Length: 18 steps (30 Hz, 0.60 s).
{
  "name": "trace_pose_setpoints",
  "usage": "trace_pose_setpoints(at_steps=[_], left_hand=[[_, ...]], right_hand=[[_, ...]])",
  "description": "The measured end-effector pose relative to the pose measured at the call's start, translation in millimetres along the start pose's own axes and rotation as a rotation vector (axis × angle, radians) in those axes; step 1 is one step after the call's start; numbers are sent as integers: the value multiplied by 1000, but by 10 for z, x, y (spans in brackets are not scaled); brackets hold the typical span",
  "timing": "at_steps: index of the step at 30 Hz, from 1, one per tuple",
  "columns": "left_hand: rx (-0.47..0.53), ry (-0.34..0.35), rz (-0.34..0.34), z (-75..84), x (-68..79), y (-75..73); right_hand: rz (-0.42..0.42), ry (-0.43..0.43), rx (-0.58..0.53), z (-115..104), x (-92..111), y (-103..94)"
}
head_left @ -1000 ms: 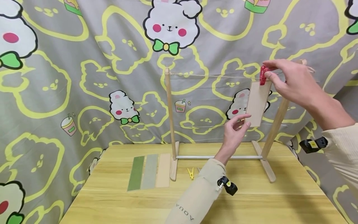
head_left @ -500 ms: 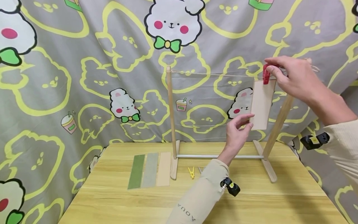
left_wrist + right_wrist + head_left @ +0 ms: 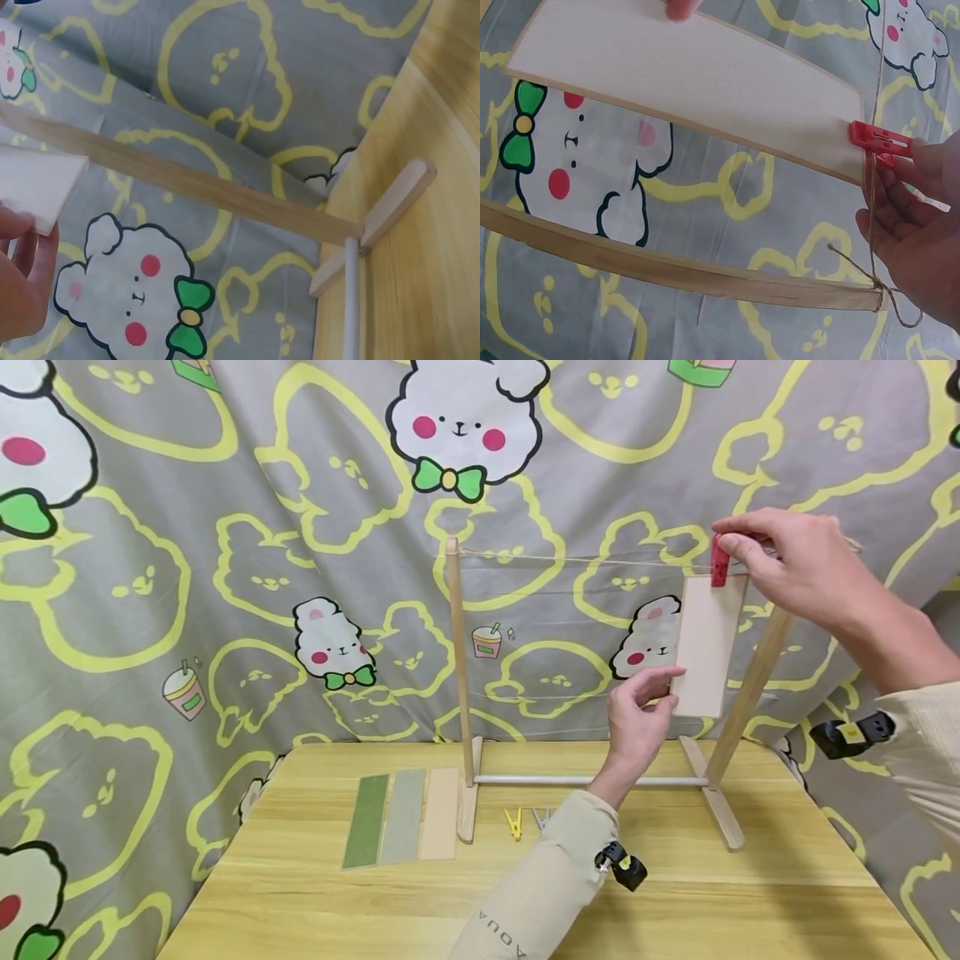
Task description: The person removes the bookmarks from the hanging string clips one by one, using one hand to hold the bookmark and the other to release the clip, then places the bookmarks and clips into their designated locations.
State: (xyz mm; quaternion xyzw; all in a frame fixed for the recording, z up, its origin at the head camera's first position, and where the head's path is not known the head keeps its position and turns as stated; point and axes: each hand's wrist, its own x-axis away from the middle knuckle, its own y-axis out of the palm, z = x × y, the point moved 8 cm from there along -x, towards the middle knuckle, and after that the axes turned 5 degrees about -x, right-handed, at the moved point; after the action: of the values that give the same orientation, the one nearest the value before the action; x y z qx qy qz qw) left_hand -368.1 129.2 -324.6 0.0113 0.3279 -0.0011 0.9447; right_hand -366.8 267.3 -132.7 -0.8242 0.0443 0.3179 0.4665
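A pale rectangular card (image 3: 711,643) hangs upright below the string (image 3: 570,558) of a wooden rack, near its right post. With thumb and fingers, my right hand (image 3: 802,560) pinches a red clothespin (image 3: 719,562) at the card's top edge. In the right wrist view the clothespin (image 3: 881,139) straddles the string (image 3: 873,232) and reaches onto the card's end (image 3: 705,90). Lower down, my left hand (image 3: 636,718) pinches the card's left edge; the left wrist view has its fingers (image 3: 37,262) at a corner of the card (image 3: 37,184).
Green (image 3: 366,821), grey (image 3: 403,817) and beige cards (image 3: 439,814) lie side by side on the table (image 3: 300,902), left of the rack. A yellow clothespin (image 3: 513,822) and a grey one (image 3: 541,819), partly behind the left sleeve, lie near the rack's white crossbar (image 3: 532,780).
Both hands have shifted slightly rightward, bringing the card and red clothespin closer to the right post. The card faces the head camera more squarely. More of the grey clothespin shows.
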Motion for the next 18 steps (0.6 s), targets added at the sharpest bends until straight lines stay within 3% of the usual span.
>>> trace_pose_setpoints(at_steps=[7,18], left_hand=[[-29,-7,13,10,17,-19],[14,-26,-6,-15,-16,-37]], right_hand=[[8,89,-54,83,15,-35],[87,99,-135,70,-11,-94]])
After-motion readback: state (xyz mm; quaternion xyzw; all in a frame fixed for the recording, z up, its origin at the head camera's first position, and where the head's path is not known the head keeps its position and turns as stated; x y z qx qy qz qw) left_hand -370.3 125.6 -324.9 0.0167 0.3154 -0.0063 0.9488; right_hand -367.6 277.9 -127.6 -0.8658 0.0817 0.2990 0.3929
